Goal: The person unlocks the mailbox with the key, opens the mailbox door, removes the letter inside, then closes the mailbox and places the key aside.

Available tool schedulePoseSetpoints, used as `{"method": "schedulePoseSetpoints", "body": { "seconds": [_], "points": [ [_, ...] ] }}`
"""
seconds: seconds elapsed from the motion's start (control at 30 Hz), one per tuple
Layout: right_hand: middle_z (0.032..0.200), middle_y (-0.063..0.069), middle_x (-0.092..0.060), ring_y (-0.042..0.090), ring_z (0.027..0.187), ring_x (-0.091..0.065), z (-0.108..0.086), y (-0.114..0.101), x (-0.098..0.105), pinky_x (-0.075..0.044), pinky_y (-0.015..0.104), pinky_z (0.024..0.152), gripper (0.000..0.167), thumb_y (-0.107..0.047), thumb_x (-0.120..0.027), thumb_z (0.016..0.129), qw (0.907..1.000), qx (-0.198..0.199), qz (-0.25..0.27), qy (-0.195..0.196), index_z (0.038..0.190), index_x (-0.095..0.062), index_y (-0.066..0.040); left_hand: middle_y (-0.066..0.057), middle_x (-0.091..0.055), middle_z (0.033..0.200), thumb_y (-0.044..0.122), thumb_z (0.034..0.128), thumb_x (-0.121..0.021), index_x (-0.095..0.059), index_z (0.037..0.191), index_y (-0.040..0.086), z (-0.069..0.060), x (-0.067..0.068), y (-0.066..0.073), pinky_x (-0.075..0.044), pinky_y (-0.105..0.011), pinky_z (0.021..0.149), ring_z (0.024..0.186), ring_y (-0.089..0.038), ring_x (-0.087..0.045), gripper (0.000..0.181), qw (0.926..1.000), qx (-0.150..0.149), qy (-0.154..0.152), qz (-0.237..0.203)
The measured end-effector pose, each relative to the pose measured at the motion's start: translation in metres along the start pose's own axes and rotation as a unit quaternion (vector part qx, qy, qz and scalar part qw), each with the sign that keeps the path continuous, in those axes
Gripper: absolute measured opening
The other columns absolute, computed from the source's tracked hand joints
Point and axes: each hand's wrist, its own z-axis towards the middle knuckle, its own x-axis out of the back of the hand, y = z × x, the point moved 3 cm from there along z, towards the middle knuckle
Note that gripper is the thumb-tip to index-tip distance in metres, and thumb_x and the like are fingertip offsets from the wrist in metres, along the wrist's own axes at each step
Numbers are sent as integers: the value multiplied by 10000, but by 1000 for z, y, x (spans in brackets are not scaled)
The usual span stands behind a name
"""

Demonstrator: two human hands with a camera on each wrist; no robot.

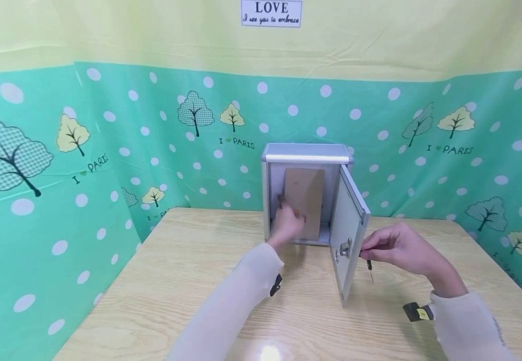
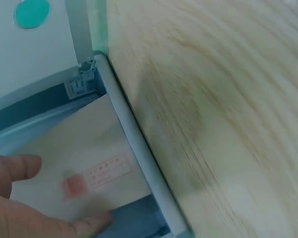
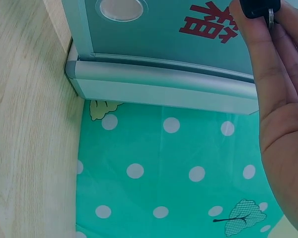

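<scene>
Pale left sleeve leads to the left grip, fingers parted at a brown envelope inside the cabinet; right grip pinches a black-headed key at its open door. Right-wrist view alone shows the door's red lettering.

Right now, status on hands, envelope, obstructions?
Left hand at brown envelope inside metal box. Right hand pinching black key. Door open, not in the way.

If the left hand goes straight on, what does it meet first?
Likely the brown envelope standing in the open silver box; depth is unclear, so the left hand may be touching it.
</scene>
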Motion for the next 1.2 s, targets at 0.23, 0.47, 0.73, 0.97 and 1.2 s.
{"method": "schedulePoseSetpoints", "body": {
  "seconds": [0.23,0.47,0.73,0.97,1.2],
  "points": [
    [948,57,-787,173,843,-759,-2,3,2,-643,305,728,185,127,-704,884,9999,-85,-143,40,982,-779,-11,-291,-536,1367,271,900,-733,-323,1515,-51,22,-16,-2,-486,-503,1072,1233,-425,-563,807,9942,338,1013,-149],
    [935,119,-780,170,843,-757,-1,1,1,-643,304,733,173,134,-690,890,9999,-38,-131,-3,976,-771,7,-279,-545,1346,276,951,-684,-381,1478,-58,23,-17,1,-460,-534,1086,1243,-436,-541,694,9905,121,1352,225],
    [937,103,-782,158,849,-756,1,1,1,-642,299,741,185,130,-686,896,9999,-38,-156,-59,983,-772,-9,-206,-691,1103,35,994,-594,-602,1236,-18,19,-7,4,-572,-475,947,1076,-368,-666,248,9879,-339,1413,-534],
    [949,58,-787,162,853,-757,-1,2,4,-643,310,746,176,112,-696,899,9997,-164,-158,-44,979,-777,-23,-126,-722,1160,8,957,-655,-635,1309,43,25,-9,5,-565,-392,985,1125,-272,-675,355,9878,-320,1338,-733],
    [953,57,-787,180,861,-759,-1,2,4,-642,303,753,169,111,-696,899,9996,-224,-139,-23,982,-775,-14,-123,-723,1085,26,980,-622,-661,1208,39,28,-7,10,-603,-375,848,1008,-250,-694,231,9844,-619,1417,-843]
  ]
}}
